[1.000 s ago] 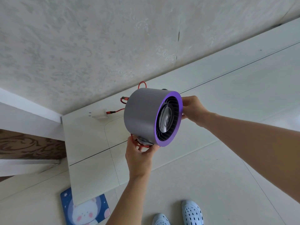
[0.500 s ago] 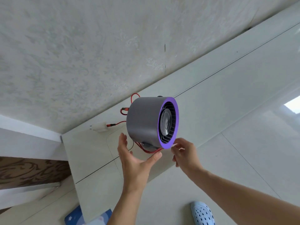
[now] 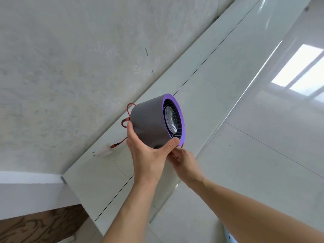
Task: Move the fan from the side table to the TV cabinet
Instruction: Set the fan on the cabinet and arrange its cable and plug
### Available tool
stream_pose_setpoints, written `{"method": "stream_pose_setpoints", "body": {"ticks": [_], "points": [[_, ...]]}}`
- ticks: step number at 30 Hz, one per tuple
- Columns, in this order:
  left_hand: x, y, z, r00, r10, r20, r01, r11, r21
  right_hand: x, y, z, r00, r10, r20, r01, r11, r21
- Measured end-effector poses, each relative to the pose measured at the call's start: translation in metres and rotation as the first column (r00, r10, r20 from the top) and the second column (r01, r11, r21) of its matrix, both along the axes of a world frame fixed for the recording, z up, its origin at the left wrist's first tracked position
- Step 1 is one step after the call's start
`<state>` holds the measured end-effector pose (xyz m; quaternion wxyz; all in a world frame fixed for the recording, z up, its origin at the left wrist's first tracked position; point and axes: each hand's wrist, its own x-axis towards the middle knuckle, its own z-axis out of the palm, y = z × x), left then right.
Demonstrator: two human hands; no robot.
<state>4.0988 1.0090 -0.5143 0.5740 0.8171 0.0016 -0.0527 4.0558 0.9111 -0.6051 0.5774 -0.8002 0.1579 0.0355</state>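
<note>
I see my left hand [image 3: 147,151] grasping the fan [image 3: 154,121]; right hand [image 3: 184,162] beneath it, grip indiscernible. White plug [image 3: 103,151] left of fan on cabinet top [image 3: 210,81].

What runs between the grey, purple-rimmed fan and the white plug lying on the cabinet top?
In the head view, a thin red cable links the grey cylindrical fan to the white plug.

Right hand [image 3: 184,161] fingertips, perhaps fan [image 3: 154,121] base, behind left hand [image 3: 147,155]

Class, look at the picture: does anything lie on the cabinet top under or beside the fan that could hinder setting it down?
Yes: the white plug and red cable lie on the cabinet top just left of the fan.
</note>
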Motion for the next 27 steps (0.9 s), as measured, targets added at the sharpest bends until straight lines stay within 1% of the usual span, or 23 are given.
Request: {"method": "stream_pose_setpoints", "body": {"ticks": [5, 11, 14, 16, 19, 21, 25, 27], "points": [[0.005, 0.0, -0.01, 0.999, 0.017, 0.042, -0.02, 0.998, 0.058, 0.005, 0.004, -0.02, 1.0, 0.002, -0.016, -0.003, 0.998, -0.068], [0.028, 0.019, -0.006, 0.993, -0.093, 0.077, 0.086, 0.992, 0.09, 0.026, 0.022, -0.016, 0.999, 0.026, 0.034, -0.02, 0.986, -0.163], [0.042, 0.033, -0.005, 0.988, -0.133, 0.08, 0.128, 0.99, 0.06, 0.036, 0.032, -0.019, 0.998, 0.04, 0.042, -0.031, 0.98, -0.195], [0.045, 0.038, -0.008, 0.992, -0.105, 0.074, 0.102, 0.994, 0.044, 0.038, 0.031, -0.02, 0.997, 0.061, 0.043, -0.049, 0.971, -0.235], [0.041, 0.036, -0.011, 0.996, 0.002, 0.088, -0.003, 1.0, 0.012, 0.046, 0.02, -0.016, 0.99, 0.137, 0.032, -0.12, 0.944, -0.308], [0.039, 0.028, -0.012, 0.993, 0.052, 0.104, -0.054, 0.998, 0.02, 0.052, 0.012, -0.016, 0.983, 0.184, 0.015, -0.17, 0.932, -0.321], [0.042, 0.022, -0.011, 0.993, 0.042, 0.111, -0.052, 0.995, 0.09, 0.057, 0.013, -0.02, 0.98, 0.199, -0.024, -0.197, 0.931, -0.306], [0.046, 0.026, -0.009, 0.994, 0.016, 0.105, -0.028, 0.994, 0.108, 0.056, 0.018, -0.019, 0.983, 0.182, 0.005, -0.172, 0.937, -0.303]]}}
